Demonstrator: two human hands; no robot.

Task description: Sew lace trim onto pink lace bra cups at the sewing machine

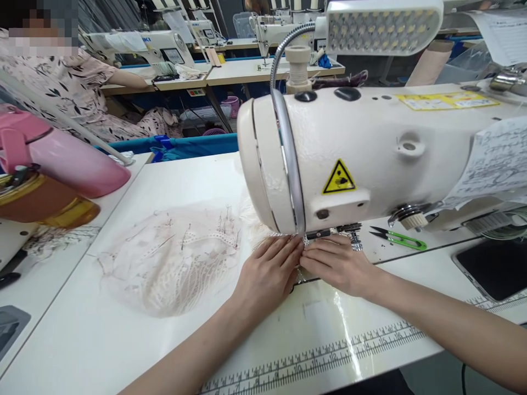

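Note:
A sheer white lace fabric (177,274) with loose dark thread ends lies bunched on the table, left of the sewing machine (370,148). Its edge runs under the machine head to my hands. My left hand (269,269) presses down on it with fingers close together, thumb hidden underneath. Fingertips nearly touching the left ones, my right hand (340,263) is closed at the same edge, beside the presser foot area. Between the fingertips a small strip of white lace shows. Needle and foot are mostly hidden behind the hands and machine head.
Green thread snips (405,240) and a dark phone (494,266) lie to the right. A printed ruler (313,354) runs along the front edge. At left stand a pink bottle (78,156) and an amber container (45,200). Another person (69,88) sits beyond, near other machines.

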